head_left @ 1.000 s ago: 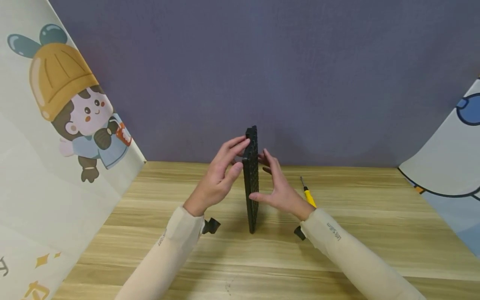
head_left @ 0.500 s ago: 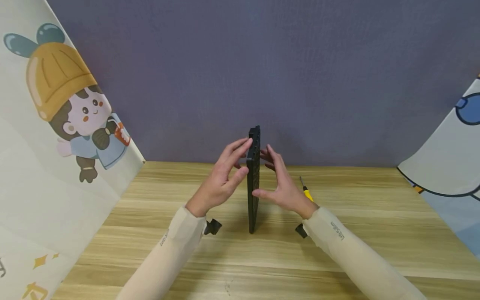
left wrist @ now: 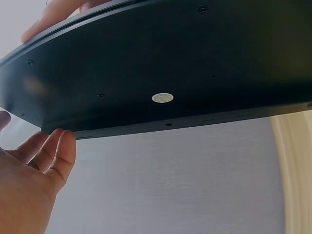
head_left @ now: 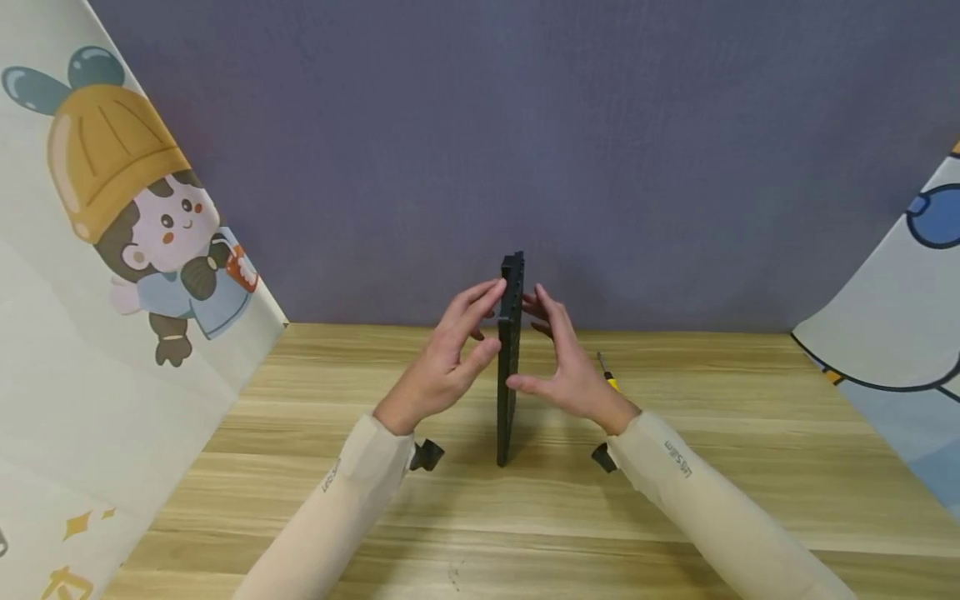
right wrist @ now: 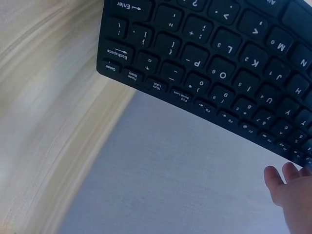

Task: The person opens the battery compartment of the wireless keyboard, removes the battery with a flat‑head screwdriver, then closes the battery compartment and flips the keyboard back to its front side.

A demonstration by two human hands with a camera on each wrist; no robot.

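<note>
A black keyboard (head_left: 504,400) stands upright on a short edge on the wooden table, its keys facing right. My left hand (head_left: 446,358) is at its back side, fingertips right at the upper part and thumb close to the back panel, fingers fairly straight. On the key side is my right hand (head_left: 573,367), thumb and fingers spread apart, thumb tip overlapping the near edge. The left wrist view shows the smooth back panel (left wrist: 146,58) with small screws and an oval sticker (left wrist: 162,98). In the right wrist view the keys (right wrist: 222,73) appear upside down.
A screwdriver with a yellow handle (head_left: 612,382) lies behind my right wrist, partly hidden by it. Black wrist devices (head_left: 427,455) hang under both cuffs. A grey-blue panel (head_left: 480,150) rises behind the wooden table (head_left: 480,533), with cartoon-printed panels at both sides.
The top of the keyboard has tipped slightly to the right, straightening it. Both hands have shifted a little right with it, and my right hand now covers more of the screwdriver.
</note>
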